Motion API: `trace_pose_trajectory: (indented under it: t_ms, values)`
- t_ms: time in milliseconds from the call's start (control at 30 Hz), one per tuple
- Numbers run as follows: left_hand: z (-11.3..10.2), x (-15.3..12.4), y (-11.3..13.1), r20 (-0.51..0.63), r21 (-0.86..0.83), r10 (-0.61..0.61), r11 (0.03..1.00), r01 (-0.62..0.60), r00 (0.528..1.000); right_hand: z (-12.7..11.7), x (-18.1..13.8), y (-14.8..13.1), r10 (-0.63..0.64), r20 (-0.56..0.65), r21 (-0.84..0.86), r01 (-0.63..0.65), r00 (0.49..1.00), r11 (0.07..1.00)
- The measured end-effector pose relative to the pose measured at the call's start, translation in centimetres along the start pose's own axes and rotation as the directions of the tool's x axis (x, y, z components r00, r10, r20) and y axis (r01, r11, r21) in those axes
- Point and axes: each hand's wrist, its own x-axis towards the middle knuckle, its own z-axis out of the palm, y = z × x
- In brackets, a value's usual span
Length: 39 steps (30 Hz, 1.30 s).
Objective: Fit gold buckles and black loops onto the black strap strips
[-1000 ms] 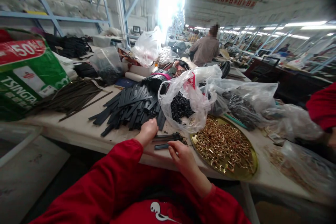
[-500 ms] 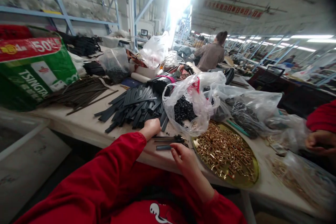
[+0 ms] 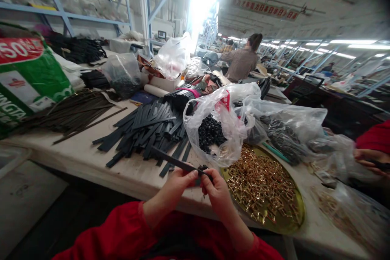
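A dark flat strap (image 3: pixel 170 158) runs slantwise in front of me, its far end out over the heap of dark strips (image 3: pixel 149 124). My left hand (image 3: pixel 173 189) pinches it between thumb and fingers. At the strap's near end, my right hand (image 3: pixel 218 189) is closed with its fingertips on the strap. Something small and shiny shows below those fingertips, too small to name. Close to the right hand lies a round gold tray (image 3: pixel 300 221) heaped with small gold metal buckles (image 3: pixel 262 187).
An open clear plastic bag (image 3: pixel 234 140) holds black rings (image 3: pixel 210 132). Further right are more plastic bags (image 3: pixel 292 118) and a co-worker's hand (image 3: pixel 370 160) in a red sleeve. Brown strips (image 3: pixel 73 111) and a green bag (image 3: pixel 45 75) lie at left.
Both hands have come together in front of me, and the left hand has brought a strap from the heap. The view has shifted slightly right.
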Motion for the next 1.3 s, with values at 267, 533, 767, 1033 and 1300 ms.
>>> trace_pose_trajectory:
  t_ms: [267,533,767,1033,1300]
  values:
    - [-0.9,2.0,5.0,0.291,0.77,0.273,0.503,-0.394,0.917,-5.4,3.6,-1.9,0.084,0.262,-0.09,-0.062,0.961,0.994]
    - [-2.9,7.0,4.8,0.107,0.197,-0.319,0.935,0.294,0.942,-7.7,16.4,0.1,-0.12,-0.148,-0.829,-0.057,0.982,0.557]
    - [-2.2,7.3,5.0,0.1,-0.324,-0.502,0.8,0.505,0.859,-7.6,19.7,2.9,-0.083,-0.162,-0.968,-0.142,0.983,0.209]
    - [-0.5,4.9,4.2,0.111,-0.079,-0.336,0.935,0.345,0.935,-6.4,11.0,-0.6,0.035,-0.121,-0.059,-0.042,0.992,0.997]
    - [0.8,1.7,3.2,0.053,0.428,0.066,0.9,-0.083,0.996,-3.0,1.4,-3.4,0.277,0.01,0.639,-0.22,0.961,0.738]
